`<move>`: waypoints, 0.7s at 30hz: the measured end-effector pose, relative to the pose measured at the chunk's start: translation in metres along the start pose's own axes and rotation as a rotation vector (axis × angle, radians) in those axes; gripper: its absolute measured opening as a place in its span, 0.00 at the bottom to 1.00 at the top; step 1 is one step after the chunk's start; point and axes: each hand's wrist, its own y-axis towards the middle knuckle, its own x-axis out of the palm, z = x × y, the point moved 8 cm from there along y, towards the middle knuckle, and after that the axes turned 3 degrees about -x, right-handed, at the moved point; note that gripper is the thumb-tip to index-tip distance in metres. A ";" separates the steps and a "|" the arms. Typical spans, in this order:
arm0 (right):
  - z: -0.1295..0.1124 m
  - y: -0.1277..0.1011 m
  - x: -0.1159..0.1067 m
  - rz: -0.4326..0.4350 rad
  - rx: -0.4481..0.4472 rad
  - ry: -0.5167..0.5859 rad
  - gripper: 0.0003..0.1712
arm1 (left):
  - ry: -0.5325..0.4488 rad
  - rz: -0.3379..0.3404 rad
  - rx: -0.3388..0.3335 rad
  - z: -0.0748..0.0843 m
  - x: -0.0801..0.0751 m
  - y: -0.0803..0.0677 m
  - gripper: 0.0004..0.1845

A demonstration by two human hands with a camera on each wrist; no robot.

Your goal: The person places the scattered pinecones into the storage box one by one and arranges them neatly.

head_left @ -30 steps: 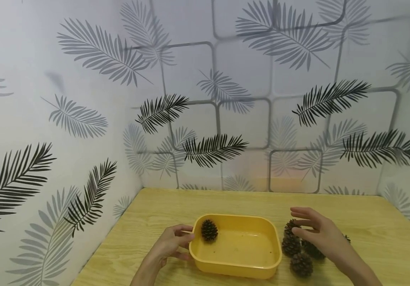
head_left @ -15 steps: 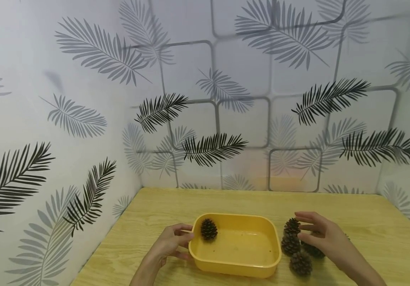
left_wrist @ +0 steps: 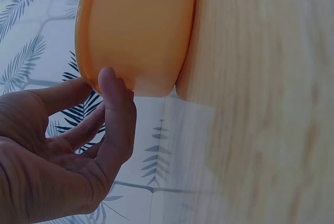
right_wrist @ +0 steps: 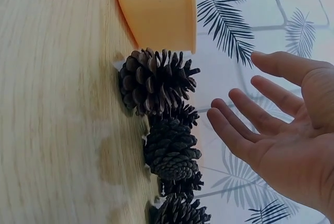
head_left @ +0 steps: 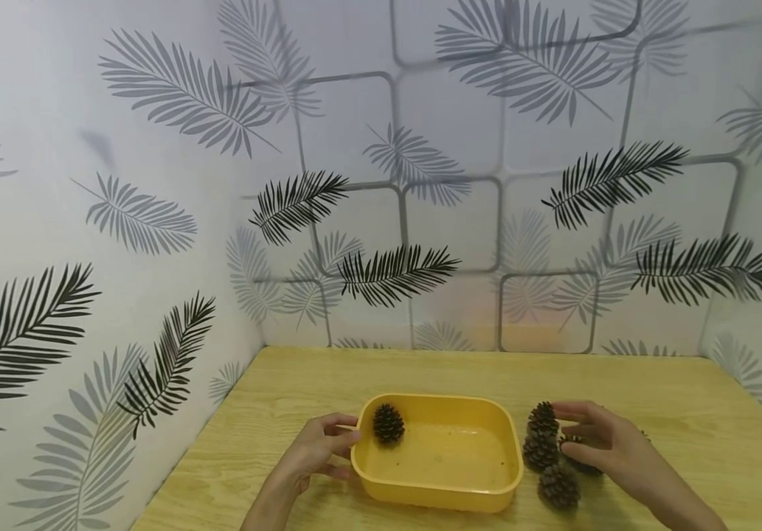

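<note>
Left hand (head_left: 317, 446) pinches yellow tub (head_left: 450, 461); right hand (head_left: 609, 442), empty, fingers apart, has lowered beside pine cones (head_left: 558, 487), none gripped yet.

Brings the bare right-hand grip (head_left: 613, 440) lower and farther right in the head view than a second ago. Slides the fingertips (head_left: 563, 406) down from above the top of the farthest dark brown, oval, woody-scaled pine cone (head_left: 543, 422) to just beside its upper right edge. Draws the thumb (head_left: 582, 452) off that same cone, down and rightward, uncovering more of its scales. Shifts the head view slightly, setting the white, feather-printed wall (head_left: 454, 147), the yellow, wood-grained desk (head_left: 268, 398) and the yellow, rounded-rectangular plastic tub (head_left: 437, 498) a touch higher within it.
</note>
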 end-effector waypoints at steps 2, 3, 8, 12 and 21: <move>0.002 -0.001 0.000 -0.025 -0.023 -0.002 0.35 | -0.002 0.002 0.001 0.000 0.000 0.000 0.26; 0.003 -0.001 0.000 -0.038 -0.023 -0.004 0.35 | -0.001 0.003 0.000 0.000 0.000 0.000 0.26; 0.013 -0.003 0.000 -0.102 0.048 0.015 0.38 | -0.004 0.003 -0.002 -0.001 0.000 0.001 0.25; 0.019 -0.005 0.002 -0.149 0.122 0.037 0.40 | -0.005 0.001 0.005 0.001 0.001 -0.001 0.26; 0.022 -0.009 0.008 -0.241 0.084 0.076 0.35 | -0.005 -0.002 0.011 0.003 0.001 -0.003 0.26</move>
